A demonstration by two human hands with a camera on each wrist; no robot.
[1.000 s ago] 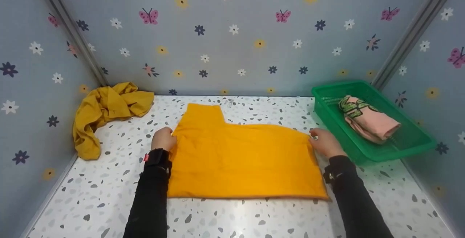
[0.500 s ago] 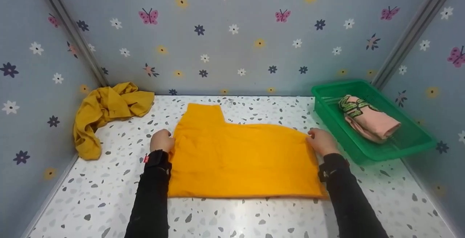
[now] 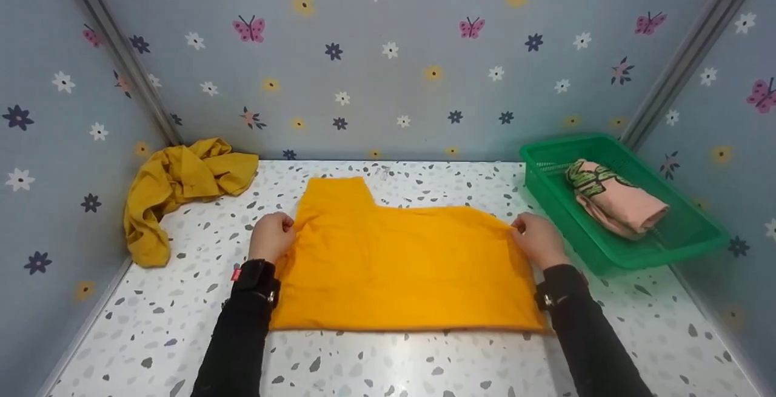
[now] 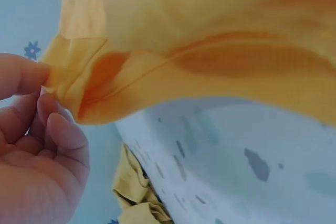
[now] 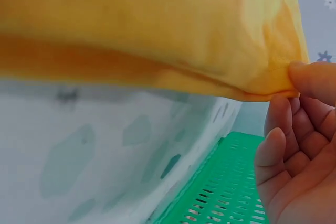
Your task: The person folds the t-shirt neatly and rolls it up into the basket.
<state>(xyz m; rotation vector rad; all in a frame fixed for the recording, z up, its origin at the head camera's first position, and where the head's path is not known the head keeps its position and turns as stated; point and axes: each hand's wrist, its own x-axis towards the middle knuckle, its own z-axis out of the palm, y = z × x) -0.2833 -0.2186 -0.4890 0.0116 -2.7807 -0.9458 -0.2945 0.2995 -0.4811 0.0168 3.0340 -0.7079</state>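
A folded orange-yellow T-shirt [image 3: 406,270] lies on the speckled white table, a short sleeve [image 3: 336,194] sticking up at its far left. My left hand [image 3: 271,237] pinches its left edge just below that sleeve. At the far right corner, my right hand [image 3: 538,239] pinches the cloth between thumb and fingers. The left wrist view shows the left thumb and fingertips on a gathered corner of the T-shirt [image 4: 157,85], its edge lifted off the tabletop. In the right wrist view the right hand [image 5: 307,145] holds the other corner, also raised.
A crumpled mustard cloth [image 3: 188,173] lies at the back left against the wall. To the right stands a green plastic basket [image 3: 564,221] with a folded pink garment [image 3: 618,200] inside. Flower-patterned walls [image 3: 388,106] enclose the table [image 3: 339,363] at back and sides.
The T-shirt's left side has shifted slightly left, and its sleeve a little left and nearer me. The right hand has moved slightly inward. Basket and mustard cloth stay put.
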